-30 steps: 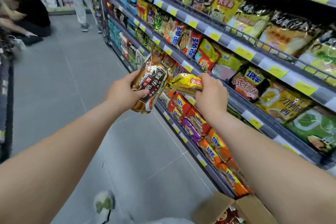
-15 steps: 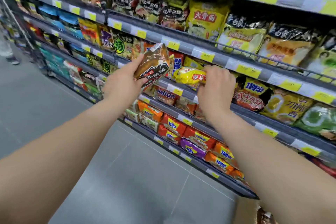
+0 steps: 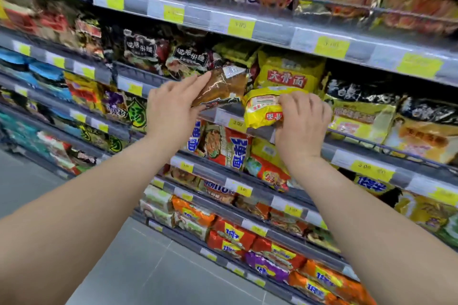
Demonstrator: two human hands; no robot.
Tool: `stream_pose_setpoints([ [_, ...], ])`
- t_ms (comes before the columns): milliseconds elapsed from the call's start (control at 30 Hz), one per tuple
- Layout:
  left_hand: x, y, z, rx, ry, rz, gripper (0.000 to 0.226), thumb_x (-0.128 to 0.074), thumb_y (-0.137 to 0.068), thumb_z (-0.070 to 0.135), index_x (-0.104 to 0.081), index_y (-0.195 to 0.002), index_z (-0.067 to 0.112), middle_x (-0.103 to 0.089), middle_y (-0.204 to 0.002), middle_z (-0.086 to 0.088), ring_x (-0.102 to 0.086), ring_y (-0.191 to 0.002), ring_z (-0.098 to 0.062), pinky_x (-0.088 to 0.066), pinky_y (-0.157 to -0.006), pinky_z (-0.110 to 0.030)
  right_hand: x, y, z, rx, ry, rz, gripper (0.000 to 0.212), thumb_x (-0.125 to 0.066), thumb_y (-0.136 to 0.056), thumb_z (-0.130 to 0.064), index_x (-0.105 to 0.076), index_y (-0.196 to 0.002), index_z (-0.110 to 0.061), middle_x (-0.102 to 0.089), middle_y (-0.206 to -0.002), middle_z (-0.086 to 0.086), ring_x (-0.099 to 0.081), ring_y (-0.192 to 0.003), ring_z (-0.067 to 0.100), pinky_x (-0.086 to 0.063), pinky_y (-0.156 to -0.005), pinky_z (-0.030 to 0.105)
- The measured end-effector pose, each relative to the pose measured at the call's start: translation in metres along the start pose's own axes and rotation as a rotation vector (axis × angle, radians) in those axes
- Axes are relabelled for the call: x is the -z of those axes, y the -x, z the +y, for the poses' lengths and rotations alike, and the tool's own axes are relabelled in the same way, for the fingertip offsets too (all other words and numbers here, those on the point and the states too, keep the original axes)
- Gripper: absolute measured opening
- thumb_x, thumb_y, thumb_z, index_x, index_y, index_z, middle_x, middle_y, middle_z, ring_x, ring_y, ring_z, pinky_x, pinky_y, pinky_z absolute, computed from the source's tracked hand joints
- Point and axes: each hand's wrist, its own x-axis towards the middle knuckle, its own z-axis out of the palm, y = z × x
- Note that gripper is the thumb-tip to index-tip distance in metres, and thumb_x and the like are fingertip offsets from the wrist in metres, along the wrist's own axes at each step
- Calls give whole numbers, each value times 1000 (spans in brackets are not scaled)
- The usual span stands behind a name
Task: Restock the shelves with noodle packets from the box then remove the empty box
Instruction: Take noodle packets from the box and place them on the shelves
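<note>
My left hand (image 3: 171,109) grips a brown noodle packet (image 3: 223,86) by its left end and holds it against the front of a middle shelf (image 3: 223,116), below dark packets of the same kind (image 3: 190,59). My right hand (image 3: 302,119) is closed on a yellow noodle packet (image 3: 262,106), pressed at the shelf rail just under the yellow packets (image 3: 290,74) stacked there. The two held packets are side by side, almost touching. The box is out of view.
Shelves packed with noodle packets fill the view from top to bottom right, each edged with yellow price tags (image 3: 240,27). Orange and red packets (image 3: 233,233) line the lowest rows. Grey floor (image 3: 148,267) lies at the lower left.
Both hands rose and reached in toward the middle shelf with their packets. The view turned to face the shelves, and the box at the bottom dropped out of sight.
</note>
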Motion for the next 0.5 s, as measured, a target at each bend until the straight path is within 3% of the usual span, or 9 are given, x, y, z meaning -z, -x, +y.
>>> stream_pose_setpoints([
  [267,-57,-72,-44,-437,79,-7,63,-70,-81,25,-45,-138,30,-54,-133,-8,-53,-108,-35,-39,-87,-46,-41,-1,-27,-214,225,-7,48,-64,-56,8,-63,-100,-13,-63,-99,8,-41,-95,26,-27,-87,39],
  [500,-56,-115,-53,-612,141,-7,62,-69,-82,17,-45,-138,30,-51,-120,-14,-53,-96,-35,-43,-79,-46,-42,-13,-51,-407,332,-65,51,-62,-57,11,-61,-103,-10,-62,-103,14,-55,-95,37,-28,-87,39],
])
